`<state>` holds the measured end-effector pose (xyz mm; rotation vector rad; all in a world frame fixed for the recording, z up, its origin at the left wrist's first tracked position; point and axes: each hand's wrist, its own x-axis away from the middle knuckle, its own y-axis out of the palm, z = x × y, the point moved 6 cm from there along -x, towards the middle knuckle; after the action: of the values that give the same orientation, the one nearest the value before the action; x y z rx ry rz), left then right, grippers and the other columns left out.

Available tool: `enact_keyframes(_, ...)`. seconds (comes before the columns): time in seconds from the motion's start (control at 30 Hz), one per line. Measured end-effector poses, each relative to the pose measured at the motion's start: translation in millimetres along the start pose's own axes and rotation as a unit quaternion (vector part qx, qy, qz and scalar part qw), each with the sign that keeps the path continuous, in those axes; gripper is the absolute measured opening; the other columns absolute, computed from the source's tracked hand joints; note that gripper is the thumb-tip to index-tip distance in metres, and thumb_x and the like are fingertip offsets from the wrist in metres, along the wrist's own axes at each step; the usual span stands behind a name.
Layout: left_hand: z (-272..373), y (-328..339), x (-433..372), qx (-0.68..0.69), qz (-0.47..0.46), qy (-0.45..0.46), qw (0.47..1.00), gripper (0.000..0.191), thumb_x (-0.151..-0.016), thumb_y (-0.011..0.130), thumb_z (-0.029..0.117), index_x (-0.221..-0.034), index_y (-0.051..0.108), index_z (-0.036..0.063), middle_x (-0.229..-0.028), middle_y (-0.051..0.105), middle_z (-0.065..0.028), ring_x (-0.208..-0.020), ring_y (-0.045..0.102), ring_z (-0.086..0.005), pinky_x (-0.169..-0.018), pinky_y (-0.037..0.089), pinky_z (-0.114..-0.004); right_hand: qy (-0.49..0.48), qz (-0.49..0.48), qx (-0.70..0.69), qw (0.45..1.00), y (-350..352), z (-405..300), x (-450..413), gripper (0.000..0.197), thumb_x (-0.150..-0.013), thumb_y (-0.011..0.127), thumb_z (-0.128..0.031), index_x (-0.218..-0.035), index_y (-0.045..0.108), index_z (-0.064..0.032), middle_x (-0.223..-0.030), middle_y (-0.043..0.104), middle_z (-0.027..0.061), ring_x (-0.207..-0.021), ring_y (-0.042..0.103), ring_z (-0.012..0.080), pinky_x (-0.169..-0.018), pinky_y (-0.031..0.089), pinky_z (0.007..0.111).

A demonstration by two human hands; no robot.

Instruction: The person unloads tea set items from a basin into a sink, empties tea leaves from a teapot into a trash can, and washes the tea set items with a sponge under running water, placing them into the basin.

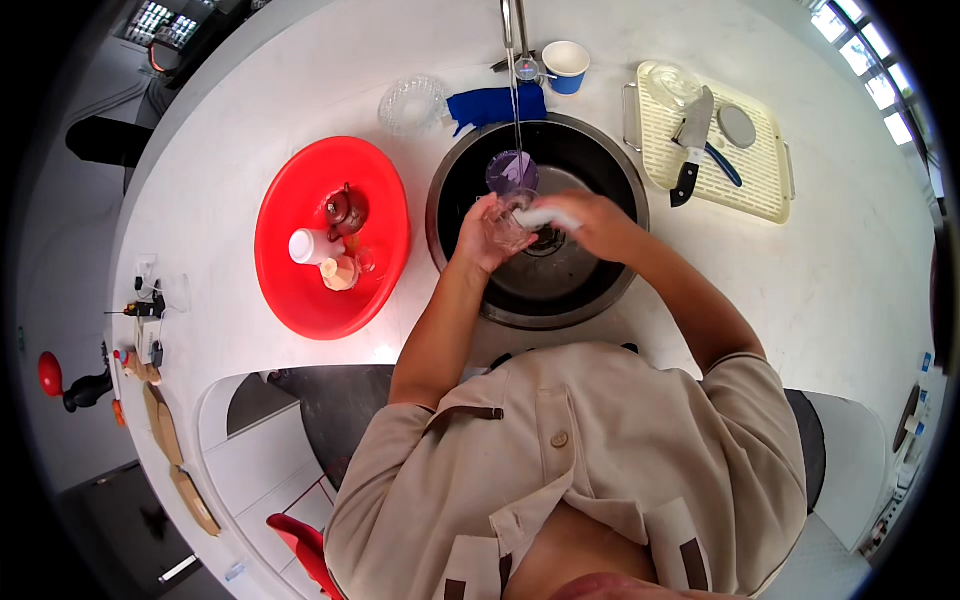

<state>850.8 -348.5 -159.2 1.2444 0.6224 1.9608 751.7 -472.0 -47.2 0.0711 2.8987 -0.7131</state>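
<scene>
Over the round dark sink (536,289), my left hand (484,236) holds a clear glass vessel (514,225) under water running from the faucet (508,26). My right hand (596,221), a little blurred, grips a white sponge or cloth (546,216) against the glass. The exact shape of the vessel is partly hidden by my fingers. Behind my hands, a purple round lid or dish (512,172) lies in the sink.
Left of the sink stands a red plastic basin (281,300) with a brown teapot (346,211) and cups. Behind are a clear glass dish (412,105), blue cloth (499,105) and paper cup (566,67). On the right, a cream draining tray (750,195) bears a kitchen knife (696,135).
</scene>
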Motion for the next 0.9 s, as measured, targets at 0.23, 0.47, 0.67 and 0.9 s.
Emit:
enact_keyframes(0.23,-8.5,6.7,-4.6,0.029,0.017,-0.025,0.999,0.053,-0.087,0.043,0.047,-0.12,0.055,0.0061,-0.119,0.059,-0.0143,-0.106,0.059,-0.0383,-0.088,0.047,-0.044,0.114,0.13,0.036,0.984,-3.5,50.3,38.8,0.043,-0.074,0.05,0.004,-0.112,0.063,-0.0106,-0.098,0.064,0.0138,-0.097,0.058,0.0311,-0.085,0.047,0.036)
enact_keyframes(0.47,-12.9,12.5,6.2,0.018,0.035,-0.01,0.999,0.06,-0.088,0.043,0.059,-0.126,0.053,0.0144,-0.12,0.06,-0.0058,-0.11,0.057,-0.0251,-0.088,0.047,-0.043,0.123,0.171,0.051,0.976,22.6,57.3,14.8,0.026,-0.083,0.064,-0.02,-0.108,0.062,-0.0127,-0.095,0.063,0.0177,-0.087,0.063,0.0314,-0.075,0.048,0.036)
enact_keyframes(0.67,6.1,-2.8,26.8,-0.138,-0.026,-0.023,0.99,0.063,-0.089,0.042,0.064,-0.131,0.048,0.017,-0.121,0.06,-0.0058,-0.109,0.058,-0.0223,-0.089,0.047,-0.043,0.332,0.139,-0.374,0.855,43.0,86.4,7.7,0.027,-0.087,0.064,-0.022,-0.107,0.061,-0.0052,-0.093,0.066,0.0125,-0.076,0.065,0.0226,-0.068,0.052,0.033)
enact_keyframes(0.9,8.2,10.8,22.8,-0.179,-0.129,-0.039,0.975,0.065,-0.086,0.049,0.061,-0.131,0.048,0.0148,-0.118,0.06,-0.0104,-0.103,0.061,-0.0273,-0.079,0.051,-0.048,0.423,-0.041,-0.401,0.812,47.7,83.6,-2.5,0.029,-0.09,0.061,-0.028,-0.105,0.059,-0.0029,-0.091,0.066,0.0097,-0.077,0.065,0.018,-0.058,0.053,0.029)
